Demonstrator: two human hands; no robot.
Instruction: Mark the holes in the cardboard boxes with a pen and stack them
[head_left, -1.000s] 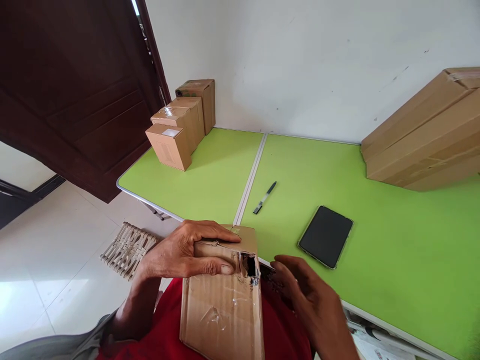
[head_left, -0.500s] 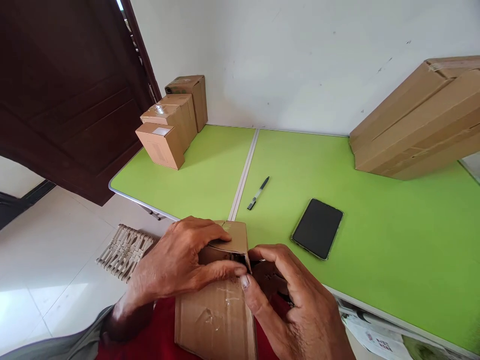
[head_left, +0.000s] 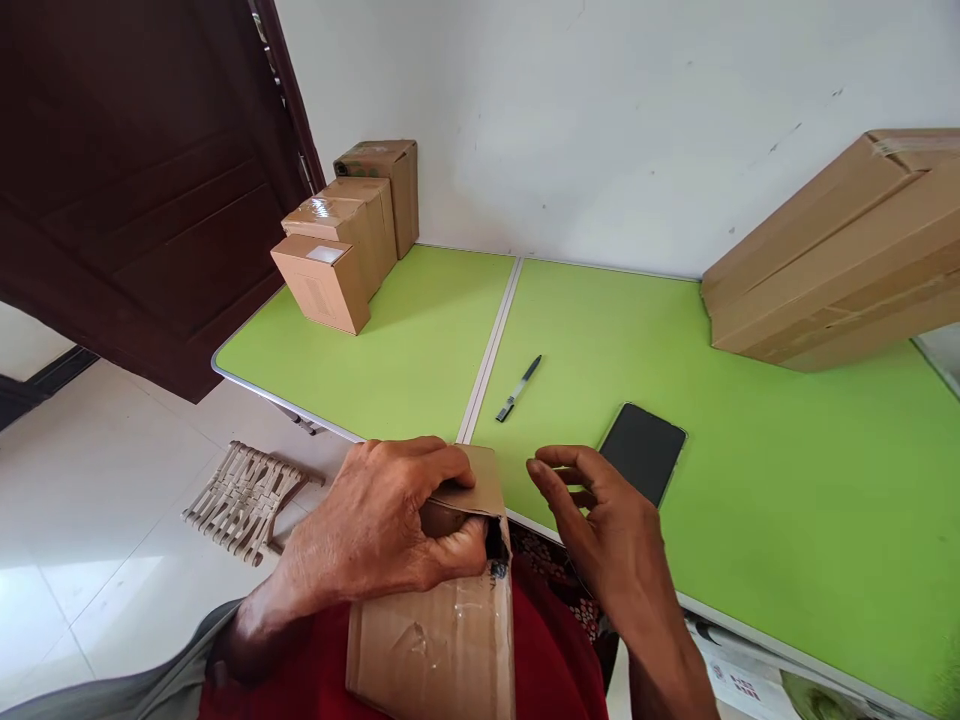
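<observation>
My left hand [head_left: 397, 520] grips a small brown cardboard box [head_left: 431, 640] in front of my body. Its fingers lie on the raised end flap [head_left: 480, 478], and the thumb presses at the opening below it. A dark gap shows at the box's right corner; what is inside cannot be made out. Away from the box, to its right, my right hand [head_left: 600, 520] hovers over the table's front edge. Its fingers are loosely bent, with the thumb near the index fingertip and nothing visible in them. Just behind that hand lies a black phone [head_left: 645, 450], partly covered by it.
On the green table [head_left: 420, 350] lies a pen [head_left: 519, 388]. Several cardboard boxes [head_left: 322, 285] stand at the back left, and a large carton [head_left: 832, 260] at the back right. A woven stool [head_left: 244, 500] is on the floor, left; a dark door [head_left: 142, 180] stands beyond.
My right hand has let go of the box's right corner and moved up and right, towards the phone. My left hand keeps its hold, its thumb now bent more at the opening.
</observation>
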